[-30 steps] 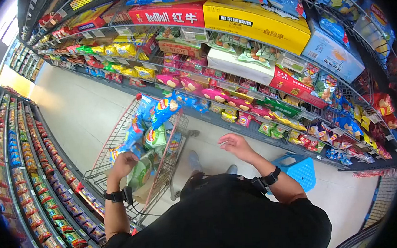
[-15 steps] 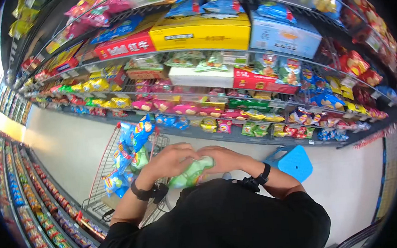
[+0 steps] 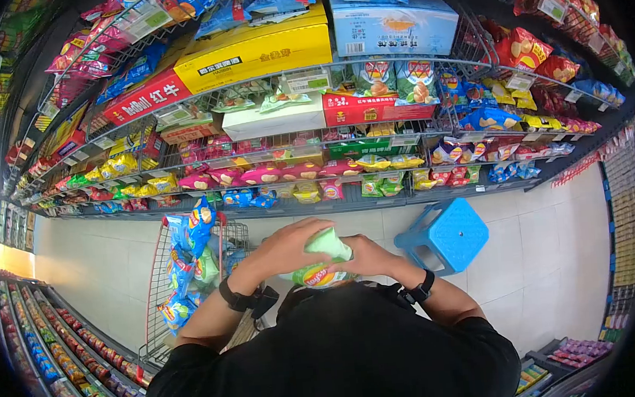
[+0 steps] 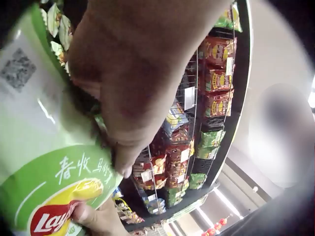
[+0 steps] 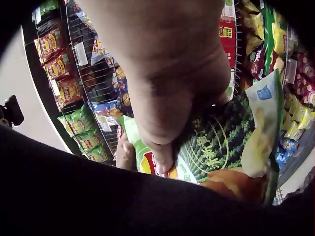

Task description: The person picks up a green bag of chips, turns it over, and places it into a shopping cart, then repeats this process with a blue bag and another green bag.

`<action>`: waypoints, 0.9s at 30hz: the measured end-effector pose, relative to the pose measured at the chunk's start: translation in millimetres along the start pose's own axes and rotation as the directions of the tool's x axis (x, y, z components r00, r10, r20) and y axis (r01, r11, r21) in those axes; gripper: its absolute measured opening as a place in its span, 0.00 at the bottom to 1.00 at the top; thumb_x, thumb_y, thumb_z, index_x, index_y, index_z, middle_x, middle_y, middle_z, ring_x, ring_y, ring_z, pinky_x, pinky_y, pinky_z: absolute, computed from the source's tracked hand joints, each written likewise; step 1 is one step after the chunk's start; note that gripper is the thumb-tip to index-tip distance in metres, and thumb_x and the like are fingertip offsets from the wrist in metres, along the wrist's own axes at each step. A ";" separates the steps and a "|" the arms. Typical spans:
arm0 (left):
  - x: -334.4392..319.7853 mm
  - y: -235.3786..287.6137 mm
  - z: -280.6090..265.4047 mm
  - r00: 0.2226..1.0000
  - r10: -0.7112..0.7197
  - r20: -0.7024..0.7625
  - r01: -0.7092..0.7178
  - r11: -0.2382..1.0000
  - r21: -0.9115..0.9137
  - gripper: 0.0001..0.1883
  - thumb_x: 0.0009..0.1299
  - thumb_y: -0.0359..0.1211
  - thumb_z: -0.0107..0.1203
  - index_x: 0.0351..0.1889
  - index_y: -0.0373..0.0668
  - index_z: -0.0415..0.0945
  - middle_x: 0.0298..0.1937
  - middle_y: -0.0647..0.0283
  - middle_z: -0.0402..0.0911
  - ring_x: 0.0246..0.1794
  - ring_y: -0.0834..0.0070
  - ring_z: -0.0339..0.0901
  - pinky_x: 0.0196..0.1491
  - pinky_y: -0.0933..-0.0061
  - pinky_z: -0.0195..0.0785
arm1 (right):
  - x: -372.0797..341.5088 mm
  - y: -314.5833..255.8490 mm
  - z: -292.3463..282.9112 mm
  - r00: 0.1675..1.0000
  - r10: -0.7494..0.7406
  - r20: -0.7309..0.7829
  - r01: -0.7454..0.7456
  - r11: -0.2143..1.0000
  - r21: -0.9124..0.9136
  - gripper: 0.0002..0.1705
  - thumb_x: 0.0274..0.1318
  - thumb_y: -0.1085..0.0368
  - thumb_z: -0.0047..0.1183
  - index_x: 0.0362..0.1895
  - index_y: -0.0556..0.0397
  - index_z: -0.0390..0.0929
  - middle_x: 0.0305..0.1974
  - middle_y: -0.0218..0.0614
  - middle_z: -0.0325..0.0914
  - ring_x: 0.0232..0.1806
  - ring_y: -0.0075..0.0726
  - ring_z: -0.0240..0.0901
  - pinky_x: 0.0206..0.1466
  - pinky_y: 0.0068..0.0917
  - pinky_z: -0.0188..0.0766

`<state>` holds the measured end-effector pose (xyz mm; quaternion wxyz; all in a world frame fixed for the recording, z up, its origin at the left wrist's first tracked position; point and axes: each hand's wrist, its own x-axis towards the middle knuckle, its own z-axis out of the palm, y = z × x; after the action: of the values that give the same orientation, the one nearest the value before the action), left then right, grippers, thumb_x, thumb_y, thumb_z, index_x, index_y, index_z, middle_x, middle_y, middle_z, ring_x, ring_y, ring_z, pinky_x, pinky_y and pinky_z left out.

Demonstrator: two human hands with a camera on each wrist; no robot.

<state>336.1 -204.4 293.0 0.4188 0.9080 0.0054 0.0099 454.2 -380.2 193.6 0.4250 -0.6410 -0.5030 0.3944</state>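
Observation:
A green Lay's bag (image 3: 315, 275) is held between both hands in front of the chest. The left hand (image 3: 285, 247) grips its left side, and the right hand (image 3: 369, 257) holds the right side. In the left wrist view the left hand (image 4: 133, 73) has its thumb on the bag (image 4: 44, 147), whose printed side with a square code shows. From the right wrist, the right hand (image 5: 167, 83) pinches the bag (image 5: 216, 147), which shows a dark green panel and a food picture; fingertips of the other hand show at its left edge.
A shopping cart (image 3: 151, 304) with blue and green chip bags (image 3: 179, 273) stands at the left. A blue stool (image 3: 458, 236) is on the floor at the right. Shelves of snacks and drink boxes (image 3: 254, 53) run across the front, with another rack (image 3: 60, 334) at lower left.
The hands, apart at first with the left over the cart, have come together on the green bag at the chest. The view has turned right, and the bag now stands more upright between them.

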 end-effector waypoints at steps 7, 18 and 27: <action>7.2 -21.7 -1.2 0.986 -0.147 0.074 0.145 0.989 0.031 0.12 0.67 0.33 0.55 0.43 0.34 0.79 0.39 0.50 0.82 0.41 0.54 0.79 0.45 0.65 0.72 | 3.1 1.7 3.4 0.997 -0.008 -0.075 0.015 0.997 0.082 0.25 0.49 0.54 0.66 0.47 0.55 0.78 0.39 0.48 0.82 0.41 0.47 0.81 0.47 0.36 0.73; -27.1 -66.4 17.6 0.823 -0.355 -0.444 0.068 0.836 -0.544 0.39 0.64 0.33 0.62 0.71 0.38 0.53 0.67 0.54 0.65 0.67 0.65 0.62 0.66 0.67 0.56 | 27.3 10.4 -26.0 0.920 0.194 -0.340 0.088 0.743 0.663 0.21 0.57 0.64 0.61 0.51 0.64 0.75 0.44 0.41 0.80 0.42 0.27 0.77 0.45 0.26 0.75; -25.8 -49.2 42.0 0.844 -0.462 -0.274 0.084 0.618 -0.782 0.28 0.66 0.32 0.61 0.61 0.35 0.63 0.55 0.58 0.76 0.53 0.75 0.73 0.55 0.72 0.68 | 35.1 -5.9 -8.5 0.963 0.180 -0.203 0.038 0.650 0.759 0.27 0.59 0.62 0.58 0.59 0.62 0.66 0.52 0.42 0.75 0.49 0.29 0.74 0.52 0.27 0.73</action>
<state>311.2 -204.8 228.0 0.7348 0.6151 0.2402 0.1551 466.7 -346.2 199.2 0.6991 -0.4708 -0.2068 0.4967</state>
